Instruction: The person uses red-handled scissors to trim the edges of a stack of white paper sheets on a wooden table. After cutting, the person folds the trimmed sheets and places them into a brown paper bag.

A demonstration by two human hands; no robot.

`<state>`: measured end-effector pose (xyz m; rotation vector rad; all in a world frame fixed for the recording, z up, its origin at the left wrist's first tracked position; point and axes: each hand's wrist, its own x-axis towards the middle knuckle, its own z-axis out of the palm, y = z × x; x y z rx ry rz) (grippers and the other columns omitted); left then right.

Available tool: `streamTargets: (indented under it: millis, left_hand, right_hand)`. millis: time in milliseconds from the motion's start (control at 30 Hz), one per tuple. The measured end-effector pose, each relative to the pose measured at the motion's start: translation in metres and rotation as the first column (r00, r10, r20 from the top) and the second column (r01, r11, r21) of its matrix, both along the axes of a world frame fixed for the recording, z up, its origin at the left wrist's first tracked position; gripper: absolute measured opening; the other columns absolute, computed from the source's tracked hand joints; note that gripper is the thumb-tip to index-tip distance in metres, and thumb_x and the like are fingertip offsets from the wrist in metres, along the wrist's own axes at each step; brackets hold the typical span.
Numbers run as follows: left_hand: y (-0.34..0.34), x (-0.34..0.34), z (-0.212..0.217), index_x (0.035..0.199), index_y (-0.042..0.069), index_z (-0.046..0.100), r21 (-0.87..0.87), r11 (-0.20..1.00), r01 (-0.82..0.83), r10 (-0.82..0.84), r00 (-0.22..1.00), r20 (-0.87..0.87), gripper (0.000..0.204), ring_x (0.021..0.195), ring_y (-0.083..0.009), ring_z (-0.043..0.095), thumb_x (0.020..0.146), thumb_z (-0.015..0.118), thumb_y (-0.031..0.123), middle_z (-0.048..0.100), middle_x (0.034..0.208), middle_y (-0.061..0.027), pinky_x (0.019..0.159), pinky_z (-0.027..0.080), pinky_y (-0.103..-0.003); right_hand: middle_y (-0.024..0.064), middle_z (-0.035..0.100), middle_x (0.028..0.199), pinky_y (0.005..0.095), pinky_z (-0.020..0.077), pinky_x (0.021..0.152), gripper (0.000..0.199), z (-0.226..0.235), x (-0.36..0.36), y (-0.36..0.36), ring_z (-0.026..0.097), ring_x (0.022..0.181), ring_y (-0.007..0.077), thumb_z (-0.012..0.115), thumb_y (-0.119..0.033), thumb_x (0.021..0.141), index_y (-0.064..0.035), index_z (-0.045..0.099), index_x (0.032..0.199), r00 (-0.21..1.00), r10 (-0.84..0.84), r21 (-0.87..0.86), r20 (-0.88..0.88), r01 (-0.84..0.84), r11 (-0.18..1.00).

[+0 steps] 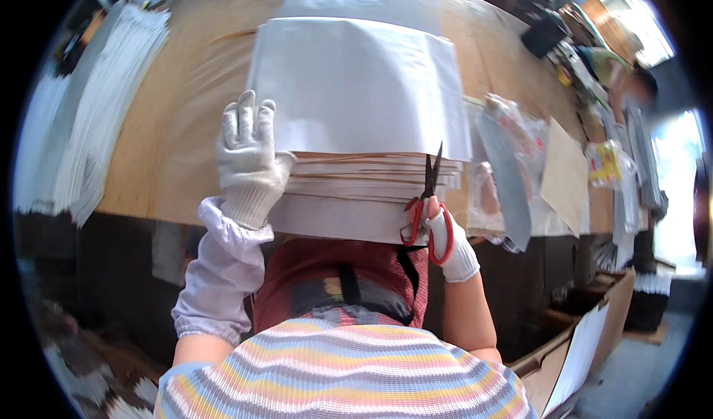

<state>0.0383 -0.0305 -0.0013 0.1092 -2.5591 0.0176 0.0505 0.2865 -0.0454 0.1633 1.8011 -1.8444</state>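
A: Surface and room?
B: Wooden tabletop point(137, 152) in a cluttered workroom, bright light at far right.
A: Main item?
B: Scissors point(430, 185), red handles, dark blades slightly apart, pointing away from the wearer over the near right part of the stack point(356, 178). Can't tell if the blades touch it.
A: Hands?
B: Right hand point(459, 254), white glove with bare thumb tip, gripping the scissors by the handles. Left hand point(252, 152), gloved, open, fingers extended, over the left edge of the white sheet point(360, 85) topping the stack. Can't tell if it's pressing.
A: Around that?
B: Right of the stack: clear plastic bags point(529, 131), grey strip point(505, 178), beige sheet point(562, 181). Far left: long white pile point(111, 107). Upper right: dark bin point(544, 34), then another person point(603, 64).
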Motion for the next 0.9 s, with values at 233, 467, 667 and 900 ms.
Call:
streamTargets:
  millis: [233,467,667,900]
  left_hand:
    - [-0.056,0.014,-0.015,0.137,0.004,0.059,0.473,0.822,0.316,-0.311,0.946,-0.092,0.064,0.132,-0.0323,0.054,0.074,0.060,-0.010,0.058,0.143,-0.0149,0.113,0.043,-0.040]
    - [-0.066,0.011,-0.019,0.129,0.004,0.064,0.346,0.873,0.343,-0.318,0.939,-0.128,0.057,0.129,-0.0337,0.057,0.073,0.067,-0.004,0.061,0.137,-0.0171,0.109,0.046,-0.042]
    - [-0.056,-0.011,0.039,0.114,0.003,0.069,0.209,0.857,0.471,-0.414,0.871,-0.266,0.037,0.099,-0.0308,0.069,0.078,0.073,0.008,0.071,0.113,-0.0152,0.085,0.055,-0.042]
    - [-0.059,-0.125,0.148,0.114,0.006,0.066,0.315,0.840,0.442,-0.394,0.896,-0.206,0.033,0.101,-0.0290,0.062,0.083,0.072,0.015,0.066,0.112,-0.0146,0.089,0.051,-0.040]
  right_hand:
    - [0.0116,0.068,0.083,0.0312,0.0535,0.064,0.069,0.019,0.001,-0.124,0.065,0.069,0.0191,0.046,-0.069,0.097,-0.0021,0.061,0.095,0.866,0.489,-0.107,0.108,-0.479,0.871]
    - [0.0106,0.065,0.071,0.0305,0.0533,0.059,0.059,0.042,-0.001,-0.204,0.065,0.060,0.0203,0.050,-0.062,0.099,-0.0046,0.059,0.085,0.877,0.395,0.061,0.275,-0.426,0.903]
    - [0.0130,0.069,0.077,0.0335,0.0545,0.065,0.047,0.077,0.023,-0.172,0.067,0.066,0.0216,0.056,-0.049,0.099,-0.0026,0.063,0.094,0.919,0.391,0.204,0.043,-0.392,0.897]
    - [0.0147,0.069,0.102,0.0342,0.0526,0.079,0.073,0.053,0.027,-0.078,0.064,0.083,0.0206,0.047,-0.071,0.096,0.0000,0.060,0.103,0.959,0.275,-0.342,-0.071,-0.282,0.896]
